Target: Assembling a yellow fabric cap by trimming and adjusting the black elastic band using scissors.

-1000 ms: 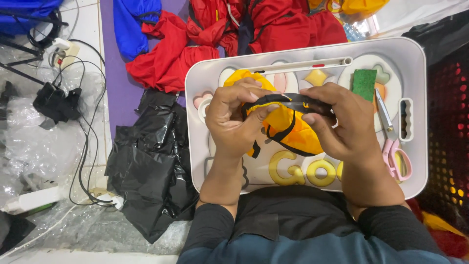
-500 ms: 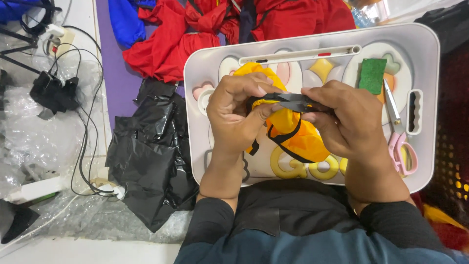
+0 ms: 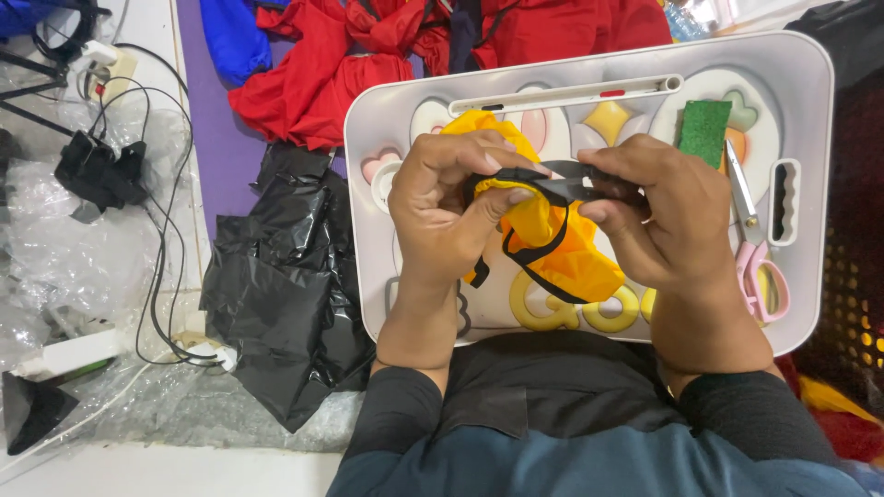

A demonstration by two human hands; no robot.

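1. A white plastic lap tray (image 3: 820, 110) with moulded shapes is filling the centre of the view.
2. A crumpled black plastic bag (image 3: 276, 294) is lying at nine o'clock of it.
3. A yellow fabric piece with black strap trim (image 3: 562, 253) is hanging above the tray's middle.
4. The left hand (image 3: 451, 207) is closing around it.
5. The right hand (image 3: 668, 221) is pinching its strap.
6. Pink-handled scissors (image 3: 760, 267) are resting at three o'clock.

Bright, even light across the whole scene, coming from overhead, and colours read clean. The white tray (image 3: 589, 64) glows without blowing out, with soft sheen along its rim. Shadows stay short and faint beneath both hands. The crumpled clear plastic (image 3: 55, 230) on the left throws small glints. Focus is sharp in the middle; edges bend slightly outward.
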